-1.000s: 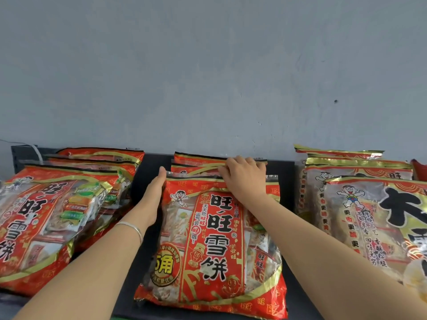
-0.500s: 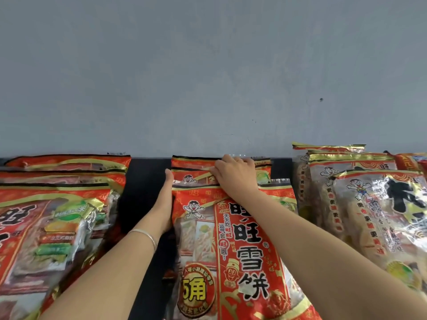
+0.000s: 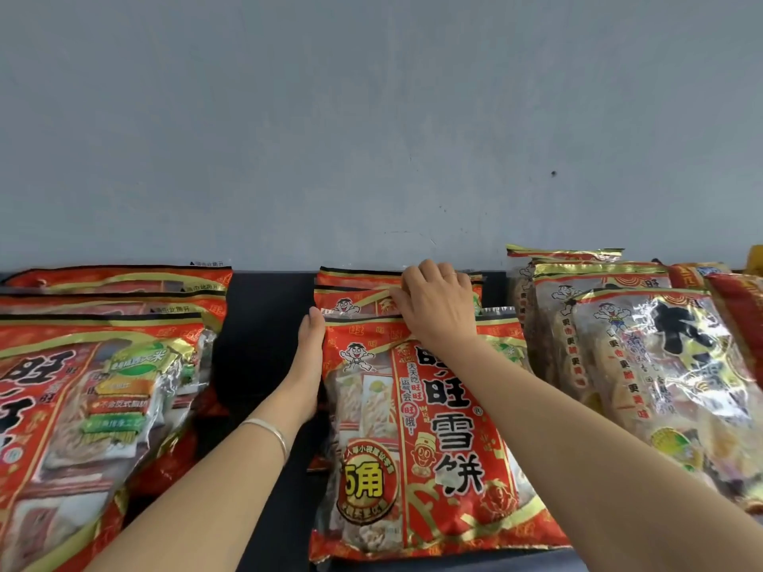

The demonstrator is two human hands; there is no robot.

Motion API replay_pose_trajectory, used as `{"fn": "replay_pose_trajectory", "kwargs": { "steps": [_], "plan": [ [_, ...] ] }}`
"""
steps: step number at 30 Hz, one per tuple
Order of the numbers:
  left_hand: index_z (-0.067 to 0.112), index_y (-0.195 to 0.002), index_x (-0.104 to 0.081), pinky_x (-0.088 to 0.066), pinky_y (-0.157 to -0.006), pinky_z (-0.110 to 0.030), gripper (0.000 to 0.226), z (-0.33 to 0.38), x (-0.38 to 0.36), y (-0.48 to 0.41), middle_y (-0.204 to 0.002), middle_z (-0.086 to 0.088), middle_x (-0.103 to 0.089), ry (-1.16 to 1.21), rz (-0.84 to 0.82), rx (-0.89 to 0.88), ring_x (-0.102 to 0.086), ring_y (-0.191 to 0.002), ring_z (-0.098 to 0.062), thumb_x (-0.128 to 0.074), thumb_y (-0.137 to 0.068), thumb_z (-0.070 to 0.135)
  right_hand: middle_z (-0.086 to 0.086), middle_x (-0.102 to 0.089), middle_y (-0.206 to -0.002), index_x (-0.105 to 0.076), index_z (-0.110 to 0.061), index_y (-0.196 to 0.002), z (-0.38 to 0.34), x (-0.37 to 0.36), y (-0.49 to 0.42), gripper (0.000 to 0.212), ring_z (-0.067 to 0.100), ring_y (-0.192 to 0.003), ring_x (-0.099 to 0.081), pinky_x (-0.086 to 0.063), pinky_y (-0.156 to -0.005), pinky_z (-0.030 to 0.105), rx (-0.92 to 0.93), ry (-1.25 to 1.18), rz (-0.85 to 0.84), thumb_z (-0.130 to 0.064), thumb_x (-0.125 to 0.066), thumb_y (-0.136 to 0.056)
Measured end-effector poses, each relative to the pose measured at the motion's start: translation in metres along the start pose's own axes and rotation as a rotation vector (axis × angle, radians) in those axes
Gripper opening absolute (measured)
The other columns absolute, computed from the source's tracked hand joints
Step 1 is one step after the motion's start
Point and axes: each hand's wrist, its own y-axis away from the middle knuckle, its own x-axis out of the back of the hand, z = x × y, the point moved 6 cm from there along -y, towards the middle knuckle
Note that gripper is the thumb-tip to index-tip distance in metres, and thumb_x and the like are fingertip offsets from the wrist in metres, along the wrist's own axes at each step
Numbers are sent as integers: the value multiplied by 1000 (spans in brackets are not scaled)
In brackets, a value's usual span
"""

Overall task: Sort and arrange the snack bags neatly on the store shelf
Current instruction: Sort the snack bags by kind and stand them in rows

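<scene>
Three overlapping rows of snack bags lie on a dark shelf (image 3: pixel 264 324). In the middle row, a red bag (image 3: pixel 437 447) with a yellow round label lies in front, over two similar red bags (image 3: pixel 355 301) behind it. My left hand (image 3: pixel 307 365) is flat, with straight fingers pressed against the front bag's left edge. My right hand (image 3: pixel 437 307) lies over that bag's top edge. Its fingers curl down between the front bag and the bags behind.
A row of larger red bags (image 3: pixel 82 406) fills the left side. Clear-and-gold bags (image 3: pixel 660 365) stand stacked on the right, close to the middle row. A grey wall (image 3: pixel 371 138) rises directly behind the shelf. A dark gap of shelf separates the left and middle rows.
The view has moved closer and a little right, so the bags look bigger. Both hands stay on the middle front bag, with the right hand slightly further back.
</scene>
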Motion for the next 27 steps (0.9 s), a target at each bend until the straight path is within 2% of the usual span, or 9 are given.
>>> {"fn": "replay_pose_trajectory", "kwargs": {
  "steps": [4, 6, 9, 12, 14, 17, 21, 23, 27],
  "plan": [
    [36, -148, -1, -35, -105, -51, 89, -3, -8, 26, -145, -3, -38, -30, 8, -51, -46, -127, -27, -48, -80, 68, 1, -63, -118, -61, -18, -114, 9, -3, 14, 49, 26, -114, -57, -38, -95, 43, -17, 14, -181, -52, -30, -99],
    [39, -143, -22, -41, -101, -52, 96, -1, -10, 33, -143, -3, -41, -144, 34, -83, -52, -121, -26, -63, -64, 73, 2, -60, -126, -58, -19, -120, 20, -1, 18, 50, 28, -120, -53, -34, -100, 47, -91, 22, -192, -53, -28, -99],
    [28, -108, -54, -54, -86, -46, 55, 9, -3, 29, -123, -8, -55, -256, 176, -143, -65, -98, -22, -66, -68, 64, 5, -54, -136, -54, -21, -127, 37, -4, 26, 48, 31, -128, -47, -22, -110, 56, -211, 31, -258, -50, -25, -100],
    [33, -91, -57, -55, -81, -48, 31, 23, 7, 17, -111, -7, -61, -283, 339, -176, -65, -92, -24, -63, -73, 57, 6, -57, -131, -51, -19, -126, 43, -5, 27, 38, 31, -128, -47, -19, -111, 59, -235, -76, -302, -40, -29, -102],
    [31, -86, -57, -53, -83, -51, 20, 34, 2, 18, -101, -4, -65, -326, 382, -202, -66, -90, -24, -64, -79, 48, 6, -65, -116, -50, -16, -122, 42, -2, 25, 31, 29, -112, -58, -27, -108, 54, -209, -151, -293, -32, -31, -103],
    [18, -95, -59, -55, -78, -44, 13, 44, -4, 23, -104, -8, -65, -352, 478, -231, -65, -90, -24, -59, -91, 30, 4, -69, -93, -48, -15, -116, 38, 6, 22, 27, 27, -88, -65, -36, -99, 46, -104, -100, -256, -32, -32, -103],
    [13, -102, -52, -46, -61, -28, 14, 54, -3, 24, -102, -5, -56, -342, 609, -298, -59, -90, -19, -50, -96, 26, 2, -68, -88, -48, -13, -109, 30, 19, 7, 26, 25, -79, -63, -40, -96, 39, 45, -30, -138, -34, -34, -103],
    [14, -101, -48, -44, -60, -26, 13, 56, -5, 22, -99, -4, -54, -361, 621, -307, -58, -88, -18, -48, -97, 27, 2, -68, -91, -50, -14, -104, 31, 17, 3, 27, 25, -84, -62, -36, -96, 39, 30, -71, -129, -35, -33, -103],
    [15, -99, -48, -49, -68, -34, 14, 48, -6, 23, -97, -4, -55, -387, 616, -300, -59, -87, -19, -46, -98, 28, 2, -62, -121, -52, -18, -115, 47, -4, 13, 34, 26, -118, -51, -28, -104, 44, -71, -149, -180, -41, -30, -102]
  ]
}}
